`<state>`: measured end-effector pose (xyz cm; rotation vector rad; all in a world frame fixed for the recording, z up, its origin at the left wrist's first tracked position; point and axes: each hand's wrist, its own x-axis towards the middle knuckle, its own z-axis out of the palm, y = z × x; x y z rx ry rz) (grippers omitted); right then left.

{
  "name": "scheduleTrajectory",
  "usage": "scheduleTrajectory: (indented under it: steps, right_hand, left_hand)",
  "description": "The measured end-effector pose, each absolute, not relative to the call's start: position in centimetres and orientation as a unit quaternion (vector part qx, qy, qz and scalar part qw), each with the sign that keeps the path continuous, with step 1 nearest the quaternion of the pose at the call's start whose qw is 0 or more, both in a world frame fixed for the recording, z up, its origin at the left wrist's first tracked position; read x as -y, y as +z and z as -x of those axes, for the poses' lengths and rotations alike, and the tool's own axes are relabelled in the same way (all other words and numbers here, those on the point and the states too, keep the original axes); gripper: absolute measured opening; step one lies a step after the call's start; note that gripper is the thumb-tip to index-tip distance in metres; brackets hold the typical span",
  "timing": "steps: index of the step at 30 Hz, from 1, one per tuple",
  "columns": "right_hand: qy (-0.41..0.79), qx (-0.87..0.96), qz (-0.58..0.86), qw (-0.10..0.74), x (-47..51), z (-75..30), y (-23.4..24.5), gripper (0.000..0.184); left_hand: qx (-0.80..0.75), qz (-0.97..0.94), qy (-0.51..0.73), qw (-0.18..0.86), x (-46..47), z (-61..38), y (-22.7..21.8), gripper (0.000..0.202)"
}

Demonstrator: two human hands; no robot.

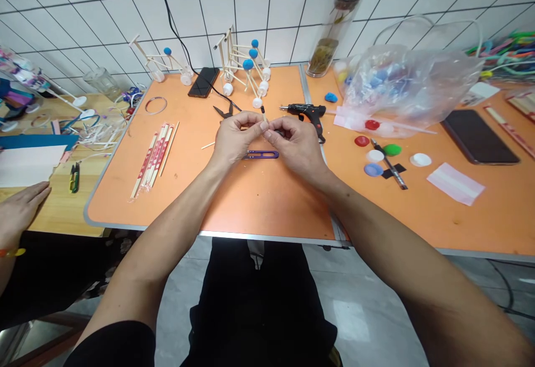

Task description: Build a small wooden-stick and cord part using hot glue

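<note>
My left hand (235, 137) and my right hand (291, 147) meet above the orange table (184, 205), their fingertips pinching a thin stick with a dark tip (263, 112). Just below my hands lie purple thread snips (259, 155). Black scissors (223, 112) sit beyond my left hand, and a black hot glue gun (305, 114) lies beyond my right. Farther back stand stick models with blue balls and white caps (246, 63). Paper-wrapped chopsticks (153, 161) lie to the left.
A clear plastic bag (405, 86) and a tall glass bottle (334, 33) stand at the back right, with coloured caps (374, 156) and a phone (480, 136) nearby. A co-worker's hand (20, 208) rests on a wooden table at the far left.
</note>
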<state>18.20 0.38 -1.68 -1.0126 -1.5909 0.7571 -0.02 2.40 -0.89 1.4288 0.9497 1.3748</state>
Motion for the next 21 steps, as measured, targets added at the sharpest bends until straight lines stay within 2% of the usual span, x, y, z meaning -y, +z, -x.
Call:
scheduleTrajectory:
  steps: [7, 17, 19, 21]
  right_hand:
    - [0.368, 0.642, 0.422, 0.523, -0.6, -18.1, -1.9, 0.035]
    - [0.348, 0.646, 0.434, 0.524, -0.7, -18.1, -2.2, 0.047]
    - [0.327, 0.650, 0.451, 0.517, -0.8, -18.2, -2.3, 0.042]
    - [0.298, 0.659, 0.470, 0.506, -0.9, -18.4, -2.2, 0.033]
  left_hand:
    - [-0.398, -0.531, 0.558, 0.499, -3.5, 1.0, -1.1, 0.053]
    - [-0.403, -0.524, 0.537, 0.523, -3.3, 0.0, -2.4, 0.053]
    - [-0.409, -0.528, 0.547, 0.505, -3.3, 0.1, -2.4, 0.054]
    - [-0.412, -0.544, 0.584, 0.440, -3.1, 0.5, -1.8, 0.053]
